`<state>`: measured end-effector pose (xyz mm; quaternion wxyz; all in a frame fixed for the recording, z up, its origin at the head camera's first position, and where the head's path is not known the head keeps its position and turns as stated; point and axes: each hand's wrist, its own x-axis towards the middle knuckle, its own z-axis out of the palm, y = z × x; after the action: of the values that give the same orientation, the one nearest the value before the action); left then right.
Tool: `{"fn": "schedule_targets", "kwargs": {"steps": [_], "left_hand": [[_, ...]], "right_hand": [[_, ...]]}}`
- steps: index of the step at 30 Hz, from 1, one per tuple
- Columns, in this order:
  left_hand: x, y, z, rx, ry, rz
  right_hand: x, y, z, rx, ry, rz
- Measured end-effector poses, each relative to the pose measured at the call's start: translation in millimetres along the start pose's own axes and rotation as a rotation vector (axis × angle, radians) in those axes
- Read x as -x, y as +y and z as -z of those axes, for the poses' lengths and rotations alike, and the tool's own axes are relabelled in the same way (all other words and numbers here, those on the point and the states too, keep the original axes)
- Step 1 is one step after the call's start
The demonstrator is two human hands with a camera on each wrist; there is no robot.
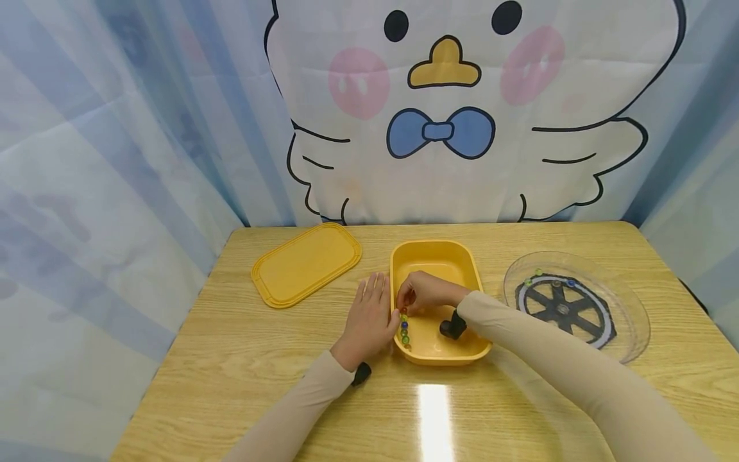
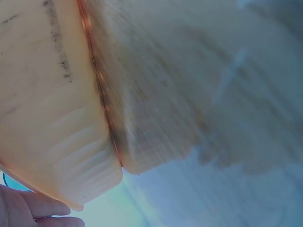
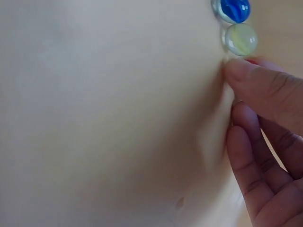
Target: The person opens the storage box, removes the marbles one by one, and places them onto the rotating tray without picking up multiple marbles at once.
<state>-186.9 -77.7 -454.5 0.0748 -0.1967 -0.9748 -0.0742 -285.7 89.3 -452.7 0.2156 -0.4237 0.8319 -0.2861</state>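
Carefully, the right hand pinches a red marble at the yellow container's left wall; set it gently atop the marble row — without scattering. The left hand lies flat outside, fingers straight.

A box is placed near the middle of a table, with its lid laid to the left and slightly behind. A row of marbles is lined along the inside of the box's left wall. The left hand is rested on the table just outside that wall; the right hand is held inside, at the row's far end. A plate with more marbles is set well to the right.
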Motion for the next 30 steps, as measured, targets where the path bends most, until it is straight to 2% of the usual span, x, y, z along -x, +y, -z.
{"fn": "schedule_targets", "kwargs": {"steps": [8,16,21,30], "left_hand": [[-0.2,-0.5,0.7,0.000,-0.020,0.010],[-0.9,-0.9,-0.5,0.006,-0.021,0.013],[-1.1,0.0,-0.7,0.011,-0.030,0.021],[-1.0,0.6,-1.1,0.016,-0.026,0.024]], "right_hand": [[-0.4,4,5,-0.024,0.019,0.022],[3.4,-1,14,-0.034,0.082,0.025],[10.6,-8,22,-0.071,0.124,0.006],[33.7,-17,42,-0.159,0.192,0.036]]}}
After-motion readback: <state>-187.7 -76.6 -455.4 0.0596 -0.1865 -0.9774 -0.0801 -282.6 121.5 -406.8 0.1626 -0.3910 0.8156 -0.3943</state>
